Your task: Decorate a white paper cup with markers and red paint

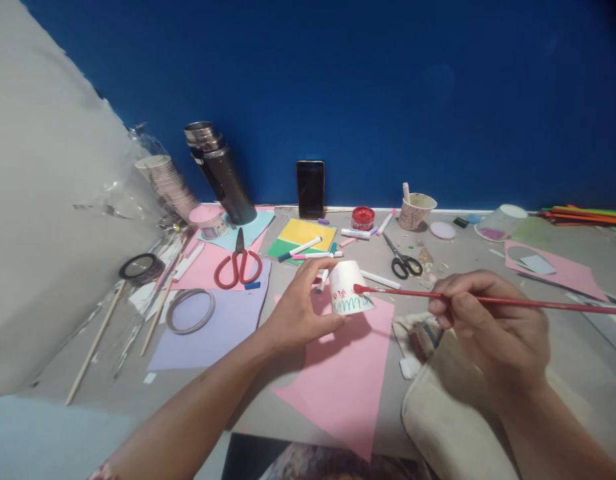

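Note:
My left hand (305,307) grips a small white paper cup (347,277), thumb below and fingers at the top, above a pink sheet (338,387). Green strokes and small red marks run along the cup's lower side. Between the fingers of my right hand (493,327) is a red-handled paintbrush (408,292), held almost level. Its red-tipped bristles meet the cup's side or lie just in front of it. An open pot of red paint (363,217) stands farther back.
Red-handled scissors (239,263) and a tape ring (191,311) lie left; black-handled scissors (402,257) lie beyond the cup. Markers (301,248) are scattered on coloured paper. A flask (225,177), phone (311,190) and patterned paper cup (416,212) stand by the blue wall. Cloth (448,387) lies under my right arm.

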### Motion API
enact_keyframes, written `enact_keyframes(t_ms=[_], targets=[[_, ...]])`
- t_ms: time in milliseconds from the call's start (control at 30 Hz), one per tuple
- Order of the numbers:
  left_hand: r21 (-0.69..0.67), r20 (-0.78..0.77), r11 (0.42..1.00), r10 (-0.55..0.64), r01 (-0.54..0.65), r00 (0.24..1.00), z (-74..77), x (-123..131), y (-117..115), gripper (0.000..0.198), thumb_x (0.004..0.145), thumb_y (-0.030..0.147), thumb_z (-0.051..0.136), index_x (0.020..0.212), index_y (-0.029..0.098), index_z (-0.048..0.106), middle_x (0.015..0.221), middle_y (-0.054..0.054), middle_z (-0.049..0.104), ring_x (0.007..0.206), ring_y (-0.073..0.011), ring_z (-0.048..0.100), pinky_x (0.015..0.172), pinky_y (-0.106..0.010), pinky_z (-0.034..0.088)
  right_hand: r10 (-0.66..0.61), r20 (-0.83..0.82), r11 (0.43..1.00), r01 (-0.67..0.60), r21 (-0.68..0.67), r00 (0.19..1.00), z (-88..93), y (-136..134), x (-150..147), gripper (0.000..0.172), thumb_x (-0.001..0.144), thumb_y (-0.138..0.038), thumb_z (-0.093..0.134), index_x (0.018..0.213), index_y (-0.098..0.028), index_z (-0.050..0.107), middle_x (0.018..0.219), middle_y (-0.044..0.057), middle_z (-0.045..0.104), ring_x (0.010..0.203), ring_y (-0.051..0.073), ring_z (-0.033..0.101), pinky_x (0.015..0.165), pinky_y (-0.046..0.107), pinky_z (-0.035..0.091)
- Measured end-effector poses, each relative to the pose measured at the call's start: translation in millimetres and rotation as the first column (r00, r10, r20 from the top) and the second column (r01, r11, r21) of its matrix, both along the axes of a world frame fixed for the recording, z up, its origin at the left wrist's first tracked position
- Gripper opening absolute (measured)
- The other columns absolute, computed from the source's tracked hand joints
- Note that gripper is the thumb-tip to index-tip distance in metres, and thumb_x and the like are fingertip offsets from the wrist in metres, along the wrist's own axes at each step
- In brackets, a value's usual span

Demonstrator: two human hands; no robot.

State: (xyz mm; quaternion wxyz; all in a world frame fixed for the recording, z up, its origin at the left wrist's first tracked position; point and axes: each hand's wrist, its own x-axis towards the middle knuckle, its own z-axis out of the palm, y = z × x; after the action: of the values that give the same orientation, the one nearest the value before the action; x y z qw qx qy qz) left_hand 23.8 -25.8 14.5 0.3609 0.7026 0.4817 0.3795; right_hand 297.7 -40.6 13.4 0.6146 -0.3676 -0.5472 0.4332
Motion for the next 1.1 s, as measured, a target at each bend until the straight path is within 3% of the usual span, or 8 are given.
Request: enact_keyframes(t_ms=[567, 1100], targets=[[0.028, -0.038, 1.0, 0.005, -0.004, 0.999, -0.5, 1.4, 0.3, 0.073, 0.068, 0.015, 0.08, 0.135, 0.028, 0.053, 0.144, -0.006, 0.059, 0.132, -0.0291, 0.058, 0.114, -0.048, 0.046, -0.057, -0.018, 0.998, 0.056, -0.031, 0.998, 0.1, -2.2, -5.3, 0.012, 0.094, -0.034, 0.077, 0.09, -0.022, 0.075, 0.079, 0.004, 0.071, 0.065, 0.014, 0.063, 0.051, 0.024, 0.048], [0.073, -0.085, 0.997, 0.016, -0.009, 0.996, 0.2, 3.0, -0.2, 0.072, 0.069, 0.014, 0.079, 0.134, 0.028, 0.054, 0.142, -0.008, 0.059, 0.132, -0.0298, 0.057, 0.113, -0.048, 0.048, -0.061, 0.087, 0.998, 0.064, -0.029, 0.994, 1.0, -4.0, -5.0, 0.012, 0.095, -0.033, 0.075, 0.09, -0.021, 0.075, 0.078, 0.003, 0.072, 0.062, 0.012, 0.062, 0.053, 0.022, 0.051]])
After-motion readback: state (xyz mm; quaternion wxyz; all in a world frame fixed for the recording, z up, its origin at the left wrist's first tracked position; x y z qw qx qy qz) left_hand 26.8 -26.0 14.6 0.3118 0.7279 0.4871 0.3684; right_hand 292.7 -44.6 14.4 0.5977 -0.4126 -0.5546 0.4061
